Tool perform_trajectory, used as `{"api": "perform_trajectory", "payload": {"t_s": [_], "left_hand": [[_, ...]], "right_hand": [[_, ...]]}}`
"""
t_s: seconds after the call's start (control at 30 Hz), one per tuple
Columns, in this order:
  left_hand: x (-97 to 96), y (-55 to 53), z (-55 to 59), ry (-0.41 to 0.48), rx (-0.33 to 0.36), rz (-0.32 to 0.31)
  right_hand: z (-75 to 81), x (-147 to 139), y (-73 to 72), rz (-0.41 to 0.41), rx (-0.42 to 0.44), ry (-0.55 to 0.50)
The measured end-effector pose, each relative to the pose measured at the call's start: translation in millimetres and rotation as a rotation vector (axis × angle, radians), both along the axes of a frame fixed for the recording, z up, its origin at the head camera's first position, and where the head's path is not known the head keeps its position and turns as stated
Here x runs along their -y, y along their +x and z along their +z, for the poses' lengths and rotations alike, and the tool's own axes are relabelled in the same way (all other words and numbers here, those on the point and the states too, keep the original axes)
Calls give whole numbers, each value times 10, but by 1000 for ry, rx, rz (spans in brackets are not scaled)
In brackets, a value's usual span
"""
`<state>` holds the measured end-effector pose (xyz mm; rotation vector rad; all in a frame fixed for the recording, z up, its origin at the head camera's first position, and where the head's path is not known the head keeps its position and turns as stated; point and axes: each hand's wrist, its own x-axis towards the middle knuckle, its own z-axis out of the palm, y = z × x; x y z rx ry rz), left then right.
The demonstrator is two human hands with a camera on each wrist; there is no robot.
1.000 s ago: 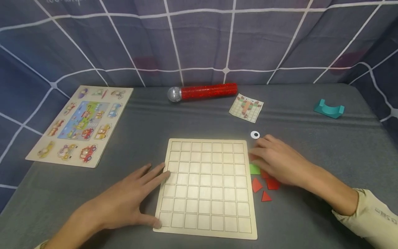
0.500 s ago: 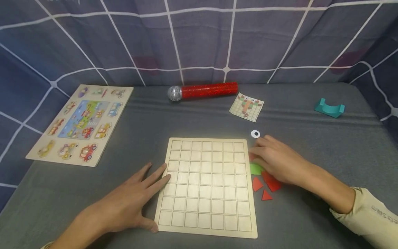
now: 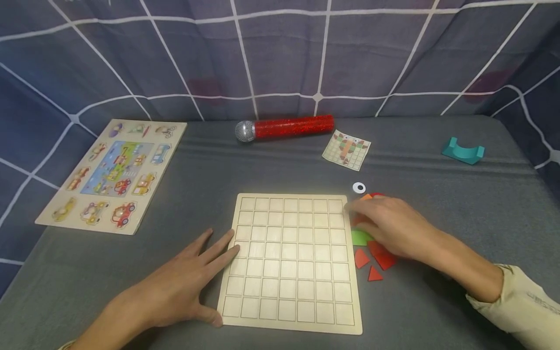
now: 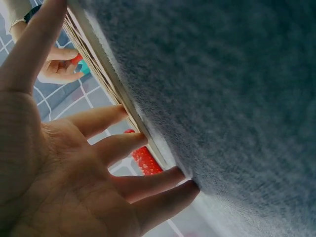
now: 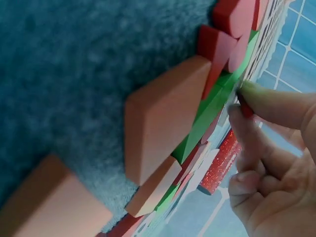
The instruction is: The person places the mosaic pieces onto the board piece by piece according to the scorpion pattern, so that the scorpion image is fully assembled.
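My left hand (image 3: 175,287), fingers spread, rests at the left edge of the pale wooden grid board (image 3: 288,262); thumb and fingertips meet its side. At the board's upper right edge, my right hand (image 3: 393,226) pinches a small red block (image 5: 247,107) between thumb and finger. In the head view the hand covers most of it, so its full shape is hidden. Under and beside that hand lie a green block (image 3: 360,238), several red blocks (image 3: 382,255) and an orange one (image 3: 366,197). A round eye piece (image 3: 359,187) lies just beyond the fingers.
A small pattern card (image 3: 346,150) lies behind the board, near a red toy microphone (image 3: 293,127). To the left is a wooden vehicle puzzle (image 3: 144,204). A teal arch block (image 3: 463,151) sits at back right. Checked cloth (image 3: 280,58) hangs behind.
My right hand has shifted slightly left to the board's edge, uncovering orange and red blocks behind it. The red blocks under it moved slightly. My left hand has stayed nearly still.
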<state>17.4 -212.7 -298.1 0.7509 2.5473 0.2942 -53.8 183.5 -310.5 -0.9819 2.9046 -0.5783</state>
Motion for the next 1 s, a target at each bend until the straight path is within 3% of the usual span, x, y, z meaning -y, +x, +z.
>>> {"api": "perform_trajectory", "payload": {"t_s": [0.13, 0.23, 0.43, 0.6, 1.0], "left_hand": [[17, 14, 0, 13, 6, 3], [22, 17, 2, 14, 17, 12], [16, 11, 3, 16, 12, 7], [13, 6, 0, 27, -3, -3], [15, -7, 2, 47, -17, -3]], "right_hand": [[13, 7, 22, 5, -58, -70], [32, 35, 35, -16, -49, -134], [107, 116, 91, -85, 116, -253], [113, 229, 106, -75, 253, -317], [97, 620, 60, -84, 410, -430]]}}
